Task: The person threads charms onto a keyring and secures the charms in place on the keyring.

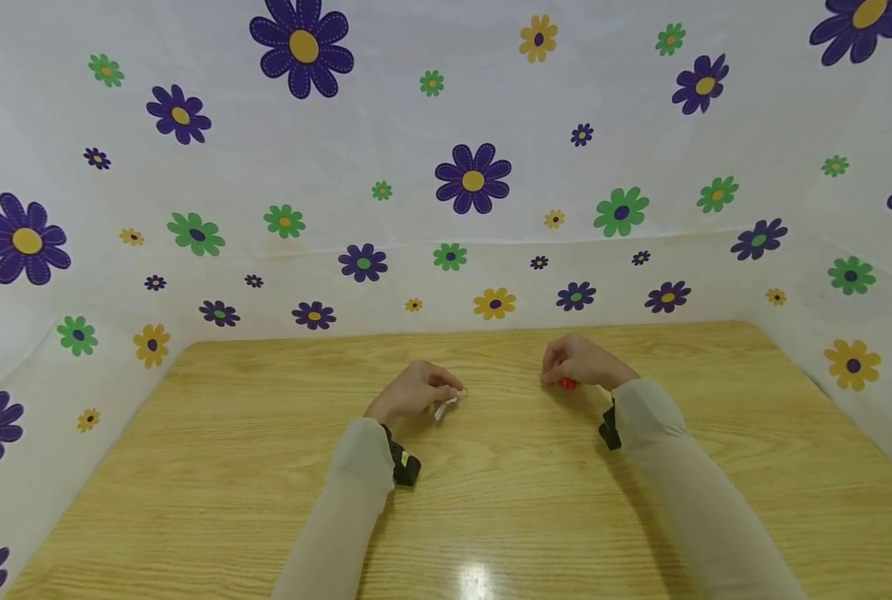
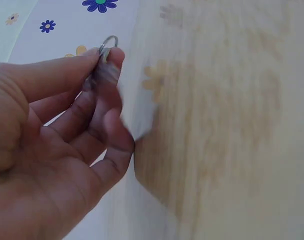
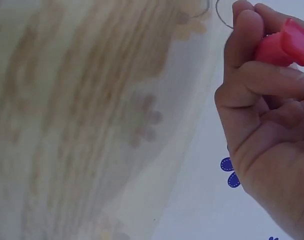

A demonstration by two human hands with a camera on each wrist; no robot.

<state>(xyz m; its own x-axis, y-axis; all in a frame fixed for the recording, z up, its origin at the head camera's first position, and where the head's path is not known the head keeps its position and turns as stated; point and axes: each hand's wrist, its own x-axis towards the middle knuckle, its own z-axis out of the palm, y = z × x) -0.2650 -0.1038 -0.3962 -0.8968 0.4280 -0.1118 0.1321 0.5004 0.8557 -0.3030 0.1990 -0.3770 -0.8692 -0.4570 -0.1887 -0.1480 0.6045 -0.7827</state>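
My left hand (image 1: 413, 390) is above the wooden table, left of centre. Thumb and fingertips pinch a thin metal ring (image 2: 110, 37) with a small pale, shiny piece (image 1: 445, 407) hanging from it. That piece is blurred in the left wrist view, so its kind is unclear. Farther right, my right hand (image 1: 587, 363) grips a small glossy red object (image 3: 282, 50) between curled fingers. A thin wire ring (image 3: 221, 17) shows beyond its fingertips. Fingers hide part of the red object. The two hands are apart.
The light wooden table (image 1: 491, 500) reaches back to a white cloth (image 1: 416, 225) printed with flowers, which also lines both sides. A black wrist camera (image 1: 405, 465) sits on the left wrist and another wrist camera (image 1: 609, 427) on the right.
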